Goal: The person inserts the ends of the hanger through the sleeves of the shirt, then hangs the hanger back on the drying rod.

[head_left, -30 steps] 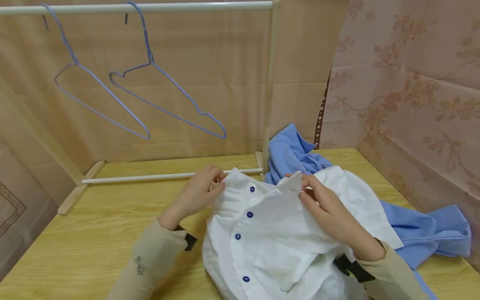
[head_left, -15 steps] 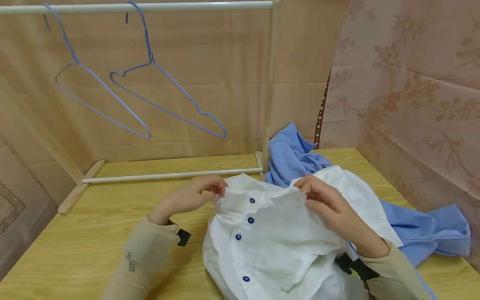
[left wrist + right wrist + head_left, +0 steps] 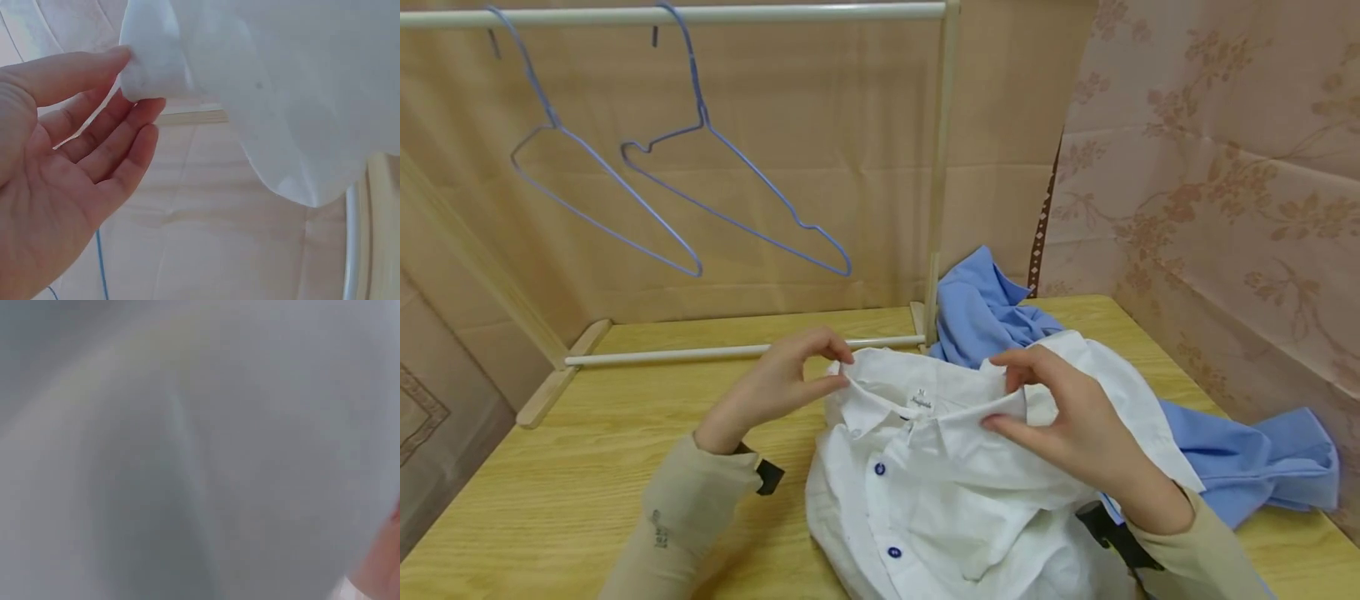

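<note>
A white shirt [image 3: 955, 517] with dark blue buttons lies bunched on the table. Its collar [image 3: 961, 427] is turned down at the front, and a small printed label [image 3: 920, 400] shows inside the neck. My left hand [image 3: 775, 385] pinches the collar's left end between thumb and fingers. The left wrist view shows that hand [image 3: 81, 131] with its thumb on the folded white cloth [image 3: 153, 56]. At the collar's other side my right hand [image 3: 1086, 425] holds the edge, thumb in front and fingers behind. Blurred white cloth [image 3: 250, 456] fills most of the right wrist view.
Two blue wire hangers [image 3: 602, 218] [image 3: 737, 173] hang from the white rail [image 3: 805, 12] of a rack at the back left. A crumpled blue garment [image 3: 981, 312] lies behind and to the right of the shirt on the wooden table [image 3: 550, 500]. Curtains enclose the table.
The collar stood raised and is now folded down over the top buttons, so the neck label shows. My right thumb has moved to the collar's front; both hands stay at its sides.
</note>
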`<state>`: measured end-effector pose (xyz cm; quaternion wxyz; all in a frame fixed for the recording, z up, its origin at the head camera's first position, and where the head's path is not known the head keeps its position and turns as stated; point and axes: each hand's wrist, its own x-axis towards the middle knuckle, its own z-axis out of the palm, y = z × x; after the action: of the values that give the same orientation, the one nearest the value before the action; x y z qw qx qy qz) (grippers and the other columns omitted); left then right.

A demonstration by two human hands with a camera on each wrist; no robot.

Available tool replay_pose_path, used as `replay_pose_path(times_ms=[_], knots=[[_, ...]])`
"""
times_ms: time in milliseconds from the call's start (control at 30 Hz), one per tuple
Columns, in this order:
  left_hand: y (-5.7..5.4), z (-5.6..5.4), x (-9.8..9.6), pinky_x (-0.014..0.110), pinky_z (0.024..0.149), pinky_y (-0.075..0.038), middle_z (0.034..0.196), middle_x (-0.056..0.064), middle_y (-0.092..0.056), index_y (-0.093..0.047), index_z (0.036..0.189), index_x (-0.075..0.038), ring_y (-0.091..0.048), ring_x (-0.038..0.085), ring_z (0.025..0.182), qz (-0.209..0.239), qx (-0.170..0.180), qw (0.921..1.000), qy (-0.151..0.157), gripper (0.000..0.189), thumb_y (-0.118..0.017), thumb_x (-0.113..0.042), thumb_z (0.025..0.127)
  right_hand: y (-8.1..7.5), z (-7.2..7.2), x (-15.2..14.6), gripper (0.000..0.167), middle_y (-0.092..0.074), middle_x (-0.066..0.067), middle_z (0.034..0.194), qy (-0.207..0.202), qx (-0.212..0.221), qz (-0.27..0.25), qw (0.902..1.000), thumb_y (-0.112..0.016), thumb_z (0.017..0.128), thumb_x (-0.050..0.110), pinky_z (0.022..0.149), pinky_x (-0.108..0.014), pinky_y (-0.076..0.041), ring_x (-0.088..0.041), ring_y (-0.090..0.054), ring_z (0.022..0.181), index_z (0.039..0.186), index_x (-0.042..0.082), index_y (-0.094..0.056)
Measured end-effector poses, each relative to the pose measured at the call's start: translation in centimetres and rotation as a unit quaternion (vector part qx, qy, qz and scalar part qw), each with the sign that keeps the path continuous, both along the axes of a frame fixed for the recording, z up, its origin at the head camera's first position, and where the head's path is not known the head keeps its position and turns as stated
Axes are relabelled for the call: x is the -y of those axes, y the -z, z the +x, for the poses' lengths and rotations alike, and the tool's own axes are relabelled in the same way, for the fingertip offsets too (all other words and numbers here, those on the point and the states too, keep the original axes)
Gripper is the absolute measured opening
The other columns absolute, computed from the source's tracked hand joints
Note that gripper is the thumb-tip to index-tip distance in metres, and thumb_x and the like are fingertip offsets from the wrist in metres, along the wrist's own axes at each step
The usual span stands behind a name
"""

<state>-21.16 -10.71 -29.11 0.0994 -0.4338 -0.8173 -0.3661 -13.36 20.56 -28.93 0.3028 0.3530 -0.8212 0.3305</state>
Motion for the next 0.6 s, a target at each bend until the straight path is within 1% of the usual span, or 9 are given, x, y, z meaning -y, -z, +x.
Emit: replay_pose_path(times_ms=[67, 133, 200, 267, 333, 400, 500, 533, 600], knots=[[0.2, -0.1, -0.2, 0.036, 0.085, -0.047, 0.103, 0.007, -0.059, -0.056, 0.105, -0.004, -0.059, 0.019, 0.093, -0.001, 0.008, 1.0000, 0.002, 0.028, -0.068, -0.003, 0.079, 0.0, 0.0, 0.0, 0.051, -0.052, 0.008, 0.083, 0.007, -0.011, 0.016, 0.9998, -0.081, 0.058, 0.001, 0.076, -0.012, -0.039, -0.003, -0.049, 0.079, 0.105, 0.010, -0.062], [0.6, -0.3, -0.4, 0.038, 0.087, -0.046, 0.114, 0.008, -0.055, -0.052, 0.116, -0.006, -0.057, 0.021, 0.098, -0.012, 0.033, 0.9994, 0.001, 0.040, -0.068, -0.006, 0.080, 0.0, 0.0, 0.1, 0.042, -0.052, 0.008, 0.084, 0.012, -0.009, 0.023, 0.9996, -0.079, 0.061, 0.001, 0.073, -0.013, -0.038, -0.002, -0.048, 0.079, 0.099, 0.013, -0.064], [1.0, -0.4, -0.5, 0.040, 0.094, -0.041, 0.127, 0.008, -0.048, -0.044, 0.128, -0.007, -0.053, 0.023, 0.110, -0.034, 0.074, 0.9967, 0.001, 0.051, -0.066, -0.010, 0.082, 0.0, 0.2, 0.1, 0.035, -0.053, 0.008, 0.085, 0.016, -0.001, 0.016, 0.9997, -0.077, 0.064, -0.001, 0.072, -0.013, -0.038, -0.002, -0.049, 0.079, 0.093, 0.014, -0.065], [1.4, -0.6, -0.7, 0.042, 0.099, -0.036, 0.138, 0.007, -0.040, -0.035, 0.136, -0.010, -0.044, 0.024, 0.122, -0.059, 0.118, 0.9913, 0.004, 0.060, -0.064, -0.017, 0.085, 0.0, 0.2, 0.2, 0.034, -0.055, 0.006, 0.088, 0.015, -0.004, 0.003, 0.9999, -0.075, 0.063, -0.005, 0.075, -0.012, -0.039, -0.004, -0.051, 0.082, 0.090, 0.013, -0.065], [1.8, -0.8, -0.9, 0.041, 0.101, -0.033, 0.138, 0.006, -0.041, -0.029, 0.140, -0.013, -0.042, 0.021, 0.123, -0.078, 0.153, 0.9850, 0.012, 0.065, -0.063, -0.022, 0.086, -0.1, 0.3, 0.4, 0.035, -0.056, 0.002, 0.092, 0.011, -0.009, -0.013, 0.9998, -0.074, 0.063, -0.010, 0.079, -0.012, -0.039, -0.007, -0.052, 0.087, 0.089, 0.012, -0.065], [2.1, -0.8, -1.0, 0.040, 0.099, -0.036, 0.130, 0.005, -0.050, -0.025, 0.142, -0.016, -0.050, 0.017, 0.115, -0.088, 0.183, 0.9791, 0.013, 0.069, -0.063, -0.025, 0.086, 0.0, 0.3, 0.5, 0.037, -0.056, -0.001, 0.096, 0.003, -0.018, -0.025, 0.9995, -0.072, 0.062, -0.014, 0.084, -0.013, -0.038, -0.010, -0.052, 0.093, 0.088, 0.011, -0.065], [2.1, -0.8, -1.2, 0.036, 0.091, -0.041, 0.115, 0.002, -0.059, -0.031, 0.140, -0.017, -0.057, 0.012, 0.099, -0.079, 0.187, 0.9792, 0.009, 0.067, -0.067, -0.025, 0.083, 0.1, 0.1, 0.7, 0.039, -0.055, -0.004, 0.100, -0.016, -0.025, -0.035, 0.9989, -0.066, 0.064, -0.019, 0.086, -0.015, -0.038, -0.013, -0.051, 0.098, 0.088, 0.012, -0.064], [2.1, -0.8, -1.2, 0.036, 0.089, -0.042, 0.112, 0.002, -0.060, -0.036, 0.137, -0.016, -0.058, 0.012, 0.095, -0.072, 0.181, 0.9808, 0.006, 0.064, -0.068, -0.024, 0.082, 0.2, 0.0, 0.8, 0.040, -0.055, -0.005, 0.102, -0.022, -0.024, -0.035, 0.9989, -0.064, 0.065, -0.020, 0.083, -0.015, -0.039, -0.014, -0.051, 0.099, 0.089, 0.012, -0.064], [2.0, -0.8, -1.2, 0.034, 0.087, -0.043, 0.109, 0.001, -0.062, -0.047, 0.128, -0.015, -0.056, 0.012, 0.095, -0.057, 0.156, 0.9861, -0.008, 0.054, -0.069, -0.022, 0.080, 0.4, 0.0, 0.9, 0.041, -0.055, -0.005, 0.105, -0.031, -0.006, -0.028, 0.9991, -0.060, 0.068, -0.020, 0.077, -0.015, -0.040, -0.013, -0.052, 0.098, 0.090, 0.014, -0.065]])
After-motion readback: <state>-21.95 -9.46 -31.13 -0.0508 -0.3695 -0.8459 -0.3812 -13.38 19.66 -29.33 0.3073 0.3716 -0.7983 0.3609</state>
